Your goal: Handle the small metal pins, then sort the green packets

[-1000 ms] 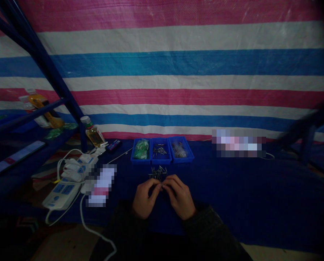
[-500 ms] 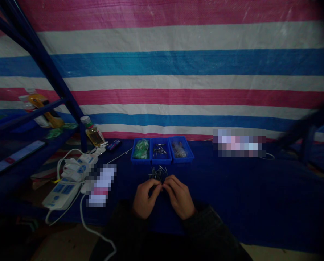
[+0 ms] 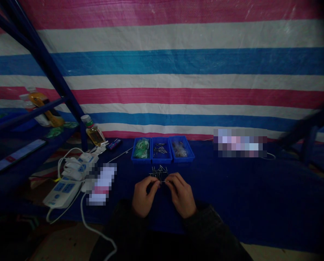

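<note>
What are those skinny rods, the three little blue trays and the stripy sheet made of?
The rods look like shiny metal, maybe steel: grey with bright glints. The blue trays seem to be smooth, hard plastic: evenly coloured, with straight, stiff walls. The stripy sheet looks like slightly glossy woven plastic, with creases and glints, though coated cloth is possible.

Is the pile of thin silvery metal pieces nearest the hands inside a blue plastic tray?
No, that pile of thin silvery metal pieces lies directly on the dark blue tabletop.
</note>
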`<state>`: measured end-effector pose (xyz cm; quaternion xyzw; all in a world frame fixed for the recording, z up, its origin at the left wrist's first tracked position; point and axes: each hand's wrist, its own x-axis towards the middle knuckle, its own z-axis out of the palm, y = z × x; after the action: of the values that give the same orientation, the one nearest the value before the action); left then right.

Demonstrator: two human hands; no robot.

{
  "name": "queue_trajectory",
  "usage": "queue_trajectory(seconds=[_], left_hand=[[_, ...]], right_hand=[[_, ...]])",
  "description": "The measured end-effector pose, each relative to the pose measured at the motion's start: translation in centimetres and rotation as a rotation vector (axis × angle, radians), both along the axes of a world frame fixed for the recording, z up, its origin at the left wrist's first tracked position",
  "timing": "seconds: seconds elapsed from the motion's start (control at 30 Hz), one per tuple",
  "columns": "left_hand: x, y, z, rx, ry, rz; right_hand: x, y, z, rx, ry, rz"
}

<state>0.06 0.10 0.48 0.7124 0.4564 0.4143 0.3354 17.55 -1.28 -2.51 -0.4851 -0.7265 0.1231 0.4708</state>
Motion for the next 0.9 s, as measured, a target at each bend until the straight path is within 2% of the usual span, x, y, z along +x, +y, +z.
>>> queue_trajectory(seconds=[0.1, 0.2, 0.3, 0.37, 0.5, 0.63, 0.77, 0.9], left_hand=[[0.1, 0.0, 0.0, -0.01, -0.015, 0.019], [0.2, 0.0, 0.0, -0.009, -0.037, 0.056], [0.0, 0.2, -0.2, -0.009, -0.075, 0.108], [-0.1, 0.2, -0.4, -0.009, -0.094, 0.12], [-0.3, 0.1, -0.6, 0.006, -0.119, 0.159], [-0.4, -0.1, -0.6, 0.0, -0.14, 0.207], [-0.4, -0.2, -0.6, 0.002, -0.147, 0.203], [-0.6, -0.2, -0.7, 0.016, -0.152, 0.23]], right_hand=[[0.4, 0.2, 0.0, 0.056, -0.138, -0.04], [0.9, 1.4, 0.8, 0.098, -0.204, -0.064], [1.2, 3.7, 2.3, 0.11, -0.206, -0.097], [1.3, 5.6, 3.2, 0.129, -0.168, -0.18], [1.2, 7.9, 3.6, 0.13, -0.165, -0.232], [0.8, 5.7, 2.4, 0.046, -0.105, -0.183], [-0.2, 2.0, 0.7, -0.07, -0.107, -0.009], [-1.2, 0.7, -0.5, -0.104, -0.125, -0.015]])
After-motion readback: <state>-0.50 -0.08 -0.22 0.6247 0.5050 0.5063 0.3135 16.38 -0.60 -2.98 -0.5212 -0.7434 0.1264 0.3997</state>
